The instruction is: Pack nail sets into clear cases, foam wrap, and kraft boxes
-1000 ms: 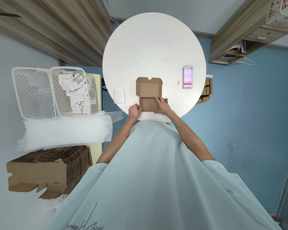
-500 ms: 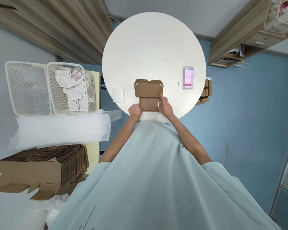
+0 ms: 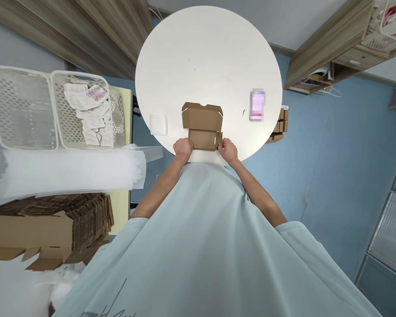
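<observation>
A small brown cardboard box (image 3: pixel 203 127) lies near the front edge of the round white table (image 3: pixel 207 48), its lid raised and folded back away from me. My left hand (image 3: pixel 183 149) is closed on the box's left front corner. At the right end, my right hand (image 3: pixel 228 150) pinches the side flap, which stands partly up with a white slot showing beside it. The inside of the box is bare cardboard. A folded white pad (image 3: pixel 159 124) rests on the table to the left of the box.
A phone-like, blurred pink item (image 3: pixel 257 105) lies on the table's right. At left stand white baskets, one with paper slips (image 3: pixel 95 112), white foam sheets (image 3: pixel 72 171) and a stack of flat cardboard boxes (image 3: pixel 53 224). Small brown boxes (image 3: pixel 280 125) sit beyond the table's right edge.
My right hand has drawn back from the inside of the box to its right front corner, fingers now closed on the flap. My left hand stays at the left corner. The view has shifted slightly.
</observation>
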`<state>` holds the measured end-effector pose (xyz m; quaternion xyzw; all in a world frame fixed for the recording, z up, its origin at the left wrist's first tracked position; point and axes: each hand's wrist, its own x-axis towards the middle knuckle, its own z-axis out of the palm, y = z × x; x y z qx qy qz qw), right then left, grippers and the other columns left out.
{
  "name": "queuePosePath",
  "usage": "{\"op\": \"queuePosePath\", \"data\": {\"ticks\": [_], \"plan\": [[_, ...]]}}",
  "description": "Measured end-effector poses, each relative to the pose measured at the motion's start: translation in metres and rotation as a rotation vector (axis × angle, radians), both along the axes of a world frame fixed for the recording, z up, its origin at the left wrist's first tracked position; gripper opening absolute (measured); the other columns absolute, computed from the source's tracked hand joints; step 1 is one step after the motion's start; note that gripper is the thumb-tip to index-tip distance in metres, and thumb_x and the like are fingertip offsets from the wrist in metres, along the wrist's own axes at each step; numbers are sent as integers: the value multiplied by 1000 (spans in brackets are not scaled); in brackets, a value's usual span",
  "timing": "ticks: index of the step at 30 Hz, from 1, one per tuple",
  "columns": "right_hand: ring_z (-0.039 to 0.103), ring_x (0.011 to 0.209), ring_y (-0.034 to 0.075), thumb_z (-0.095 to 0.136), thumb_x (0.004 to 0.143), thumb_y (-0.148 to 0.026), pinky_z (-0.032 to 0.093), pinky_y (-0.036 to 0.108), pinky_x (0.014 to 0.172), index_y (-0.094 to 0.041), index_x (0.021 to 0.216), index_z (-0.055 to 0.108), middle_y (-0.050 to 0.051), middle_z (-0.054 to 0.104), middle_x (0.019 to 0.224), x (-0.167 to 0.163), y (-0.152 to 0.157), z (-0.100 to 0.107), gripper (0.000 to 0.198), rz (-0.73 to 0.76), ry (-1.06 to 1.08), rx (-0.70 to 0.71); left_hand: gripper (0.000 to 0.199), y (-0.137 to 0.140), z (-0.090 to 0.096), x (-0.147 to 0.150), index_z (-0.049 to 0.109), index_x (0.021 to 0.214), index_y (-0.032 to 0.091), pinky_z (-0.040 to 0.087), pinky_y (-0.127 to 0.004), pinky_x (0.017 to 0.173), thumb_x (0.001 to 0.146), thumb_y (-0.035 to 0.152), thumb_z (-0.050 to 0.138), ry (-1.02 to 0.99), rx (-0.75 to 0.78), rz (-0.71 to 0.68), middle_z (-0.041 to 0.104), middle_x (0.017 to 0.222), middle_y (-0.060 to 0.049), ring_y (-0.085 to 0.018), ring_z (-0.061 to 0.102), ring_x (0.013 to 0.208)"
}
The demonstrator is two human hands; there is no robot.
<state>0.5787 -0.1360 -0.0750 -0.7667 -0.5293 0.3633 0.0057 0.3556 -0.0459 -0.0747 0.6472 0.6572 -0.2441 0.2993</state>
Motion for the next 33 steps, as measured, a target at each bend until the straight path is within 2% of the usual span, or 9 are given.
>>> {"op": "queuePosePath", "data": {"ticks": [5,9,13,17,20,25,33], "plan": [[73,98,29,44,120,-37,57,39,80,-17,134,62,20,64,145,-30,5,13,30,190,-51,-23,46,0,0,2,83,129,9,58,-46,95,106,20,45,8,8,-23,81,126,-27,-41,76,120],[75,109,31,35,124,-46,60,38,86,-15,138,62,25,55,157,-39,12,10,43,202,-79,-37,45,-1,-1,2,83,128,7,57,-46,94,106,19,47,13,15,-19,81,124,-28,-42,76,118],[74,107,30,42,122,-33,58,38,89,-18,134,60,20,68,142,-24,19,-2,26,78,-21,-56,41,-6,0,2,84,127,8,58,-46,93,106,21,50,-4,14,-6,81,124,-28,-42,77,117],[75,109,33,45,122,-40,55,38,88,-21,124,62,16,80,118,-10,21,-11,26,-13,-7,-144,43,-14,2,5,83,127,8,58,-48,95,107,21,48,-34,7,-10,81,123,-28,-43,77,119],[77,109,35,38,122,-36,55,39,88,-21,118,67,19,81,119,-10,20,-12,33,59,-96,-215,42,-20,1,6,84,125,10,58,-47,94,106,21,48,-49,3,-18,82,120,-27,-41,77,117],[78,116,36,36,121,-30,55,40,91,-18,124,72,21,81,126,-13,25,-7,37,139,-193,-238,41,-25,0,3,84,124,12,57,-46,93,109,25,48,-64,9,-29,82,119,-27,-42,78,117],[79,115,34,34,122,-32,56,38,90,-18,128,73,20,81,125,-14,42,1,41,160,-212,-231,38,-10,6,-3,84,118,15,56,-45,94,109,29,50,-81,16,-27,83,119,-24,-41,77,116]]}}
